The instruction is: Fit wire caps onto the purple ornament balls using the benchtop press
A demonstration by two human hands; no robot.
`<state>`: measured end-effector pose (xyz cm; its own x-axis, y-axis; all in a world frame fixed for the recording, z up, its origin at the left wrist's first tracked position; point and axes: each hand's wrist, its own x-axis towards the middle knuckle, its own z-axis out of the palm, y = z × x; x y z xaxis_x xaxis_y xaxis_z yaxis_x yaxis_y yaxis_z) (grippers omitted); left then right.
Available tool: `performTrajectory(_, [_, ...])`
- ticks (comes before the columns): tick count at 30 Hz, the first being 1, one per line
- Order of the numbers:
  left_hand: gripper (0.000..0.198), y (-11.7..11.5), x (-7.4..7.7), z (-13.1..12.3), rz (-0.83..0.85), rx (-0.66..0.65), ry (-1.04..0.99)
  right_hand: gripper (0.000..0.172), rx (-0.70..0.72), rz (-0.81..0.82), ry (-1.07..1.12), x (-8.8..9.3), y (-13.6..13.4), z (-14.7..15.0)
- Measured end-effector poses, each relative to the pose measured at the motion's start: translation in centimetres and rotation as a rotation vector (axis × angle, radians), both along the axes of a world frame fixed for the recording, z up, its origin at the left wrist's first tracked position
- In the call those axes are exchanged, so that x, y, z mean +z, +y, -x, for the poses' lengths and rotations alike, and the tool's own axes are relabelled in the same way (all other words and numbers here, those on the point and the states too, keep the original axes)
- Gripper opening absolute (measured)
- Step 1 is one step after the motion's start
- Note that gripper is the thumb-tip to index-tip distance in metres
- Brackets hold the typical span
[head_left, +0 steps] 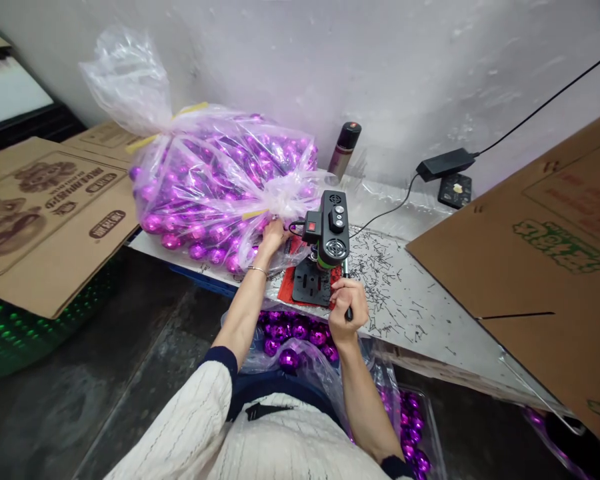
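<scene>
My right hand (pixel 349 307) is closed round the black-gripped lever (pixel 349 313) of a small bench drill press (pixel 335 223). The press has a black head with round vents and a slotted base plate (pixel 311 283) on a red mat (pixel 286 288). My left hand (pixel 274 235) reaches in at the gathered plastic of a large clear bag (pixel 220 180), left of the press. Its fingertips are partly hidden by the plastic. Shiny purple mirrored balls (pixel 197 250) fill the bag. More purple balls (pixel 300 327) lie in a plastic-lined container below the table's front edge.
Thin dark bits (pixel 385 293) litter the white table right of the press. A spray can (pixel 345 150) stands behind, near a power adapter (pixel 445 165) with its cord. Cardboard boxes flank the table, left (pixel 50 220) and right (pixel 545 267).
</scene>
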<state>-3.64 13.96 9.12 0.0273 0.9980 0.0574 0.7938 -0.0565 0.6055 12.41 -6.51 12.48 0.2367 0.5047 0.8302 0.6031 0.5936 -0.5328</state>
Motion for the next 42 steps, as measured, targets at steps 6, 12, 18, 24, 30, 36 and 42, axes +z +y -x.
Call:
performTrajectory(6, [0.065, -5.4, 0.5, 2.2, 0.035, 0.028, -0.381, 0.030, 0.007, -0.016, -0.011, 0.1, 0.0, 0.0])
performTrajectory(12, [0.069, -13.8, 0.5, 3.5, 0.163, -0.063, -1.160, 0.031, -0.018, -0.010, 0.027, -0.2, 0.1, 0.2])
performTrajectory(18, [0.054, -15.9, -0.5, 2.3, 0.369, -0.011, -1.398, 0.033, -0.037, 0.005, 0.012, -0.2, 0.1, 0.2])
performTrajectory(24, [0.044, -15.4, -1.5, 1.5, 0.379, 0.135, -1.447, 0.031, -0.013, -0.006, 0.010, -0.1, 0.0, 0.1])
performTrajectory(30, [0.058, -14.0, -2.5, 1.3, -0.046, 0.147, -0.949, 0.030, -0.002, -0.001, 0.021, -0.3, 0.0, 0.1])
performTrajectory(36, [0.038, -14.1, -4.3, 0.9, -0.270, -0.134, -0.200, 0.030, 0.008, 0.000, 0.020, -0.3, -0.1, 0.0])
performTrajectory(42, [0.020, -14.6, -4.2, 1.2, -0.246, -0.111, -0.230, 0.030, 0.002, 0.007, 0.014, -0.3, -0.1, 0.0])
